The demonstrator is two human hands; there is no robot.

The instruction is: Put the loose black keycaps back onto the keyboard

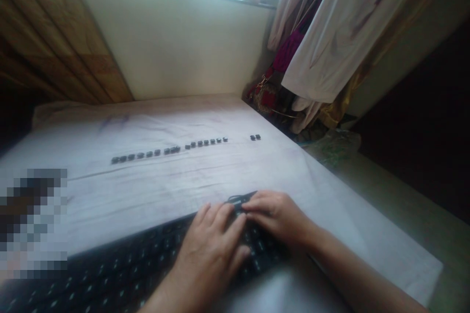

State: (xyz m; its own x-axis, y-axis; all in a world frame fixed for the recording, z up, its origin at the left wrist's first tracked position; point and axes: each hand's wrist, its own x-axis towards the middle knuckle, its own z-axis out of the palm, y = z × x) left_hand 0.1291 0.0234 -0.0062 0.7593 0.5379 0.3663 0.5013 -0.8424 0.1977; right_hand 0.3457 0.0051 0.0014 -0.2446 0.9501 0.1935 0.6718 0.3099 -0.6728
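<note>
"Keyboard point(147, 254) — on what is it laid?"

"On a broad surface covered with white cloth point(147, 195). The near part is taken up by the keyboard, set aslant, its left end cut off by the edge of the view."

"And how is it expected to handle?"

"As a long, stiff, fairly light board, it is judged. It is best grasped by its short ends or long edges, where the frame should be firm; by the keys it should not be lifted, since they may be pulled loose. Some sliding on the cloth is to be expected if it is pushed from one side."

"How are the hands held?"

"The left hand point(215, 249) is laid palm down over the right-hand part of the keyboard, its fingers stretched out and slightly parted, the thumb set apart. The right hand point(281, 212) is bent at the far right corner, thumb and fingers drawn near each other — whether anything is pinched there cannot be told."

"What is found at the smallest?"

"Small dark pieces point(174, 149), apparently keycaps, are set in a broken row beyond the keyboard, and two more point(252, 137) are placed well apart from its right end. They are judged light, hard and best pinched by their sides."
</note>
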